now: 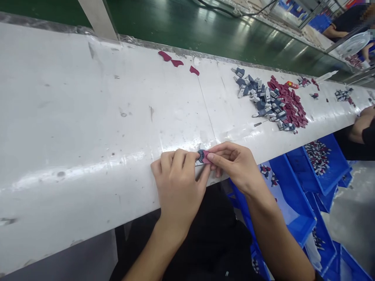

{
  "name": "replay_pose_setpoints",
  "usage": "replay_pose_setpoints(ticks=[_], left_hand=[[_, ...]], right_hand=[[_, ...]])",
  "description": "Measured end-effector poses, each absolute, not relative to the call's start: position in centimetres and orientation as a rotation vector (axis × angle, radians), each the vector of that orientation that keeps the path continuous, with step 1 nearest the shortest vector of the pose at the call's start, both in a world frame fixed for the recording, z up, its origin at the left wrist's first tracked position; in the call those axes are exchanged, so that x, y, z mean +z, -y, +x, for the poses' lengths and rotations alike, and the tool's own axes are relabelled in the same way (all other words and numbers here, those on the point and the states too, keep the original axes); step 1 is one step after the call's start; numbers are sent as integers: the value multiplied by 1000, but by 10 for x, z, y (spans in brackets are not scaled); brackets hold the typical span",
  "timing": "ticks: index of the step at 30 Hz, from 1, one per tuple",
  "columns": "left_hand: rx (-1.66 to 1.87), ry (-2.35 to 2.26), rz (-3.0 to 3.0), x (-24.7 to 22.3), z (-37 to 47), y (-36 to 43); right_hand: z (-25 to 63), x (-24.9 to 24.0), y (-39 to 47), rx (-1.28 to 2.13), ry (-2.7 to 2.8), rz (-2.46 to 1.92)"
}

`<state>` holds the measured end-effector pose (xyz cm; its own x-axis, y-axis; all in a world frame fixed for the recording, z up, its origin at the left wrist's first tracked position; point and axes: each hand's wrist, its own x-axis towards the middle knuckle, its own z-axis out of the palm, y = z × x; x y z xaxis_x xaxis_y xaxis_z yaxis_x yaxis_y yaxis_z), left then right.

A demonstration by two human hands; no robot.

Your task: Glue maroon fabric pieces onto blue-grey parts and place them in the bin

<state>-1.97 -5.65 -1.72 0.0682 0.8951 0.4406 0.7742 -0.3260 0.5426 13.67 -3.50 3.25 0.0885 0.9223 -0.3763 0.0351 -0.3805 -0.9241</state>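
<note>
Near the front edge of the white table, both hands meet at a small dark blue and grey part with a maroon piece against its right side. My left hand has its fingers bent and pressed on the blue part's left side. The thumb and forefinger of my right hand pinch the maroon piece. Fingertips hide some of both. Farther right lie a pile of blue and grey parts and a pile of maroon pieces.
Three loose maroon pieces lie by the back edge. A thin pointed tool is beside the piles. Blue bins with parts stand below at the right. Another person's arm is at the right edge. A green belt runs behind.
</note>
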Motion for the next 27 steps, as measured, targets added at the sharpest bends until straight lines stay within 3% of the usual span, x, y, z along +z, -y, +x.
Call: replay_pose_setpoints(ticks=[27], left_hand=[[1073, -1726, 2158, -17, -19, 56]], right_hand=[[135, 39, 31, 1306, 1258, -1711]])
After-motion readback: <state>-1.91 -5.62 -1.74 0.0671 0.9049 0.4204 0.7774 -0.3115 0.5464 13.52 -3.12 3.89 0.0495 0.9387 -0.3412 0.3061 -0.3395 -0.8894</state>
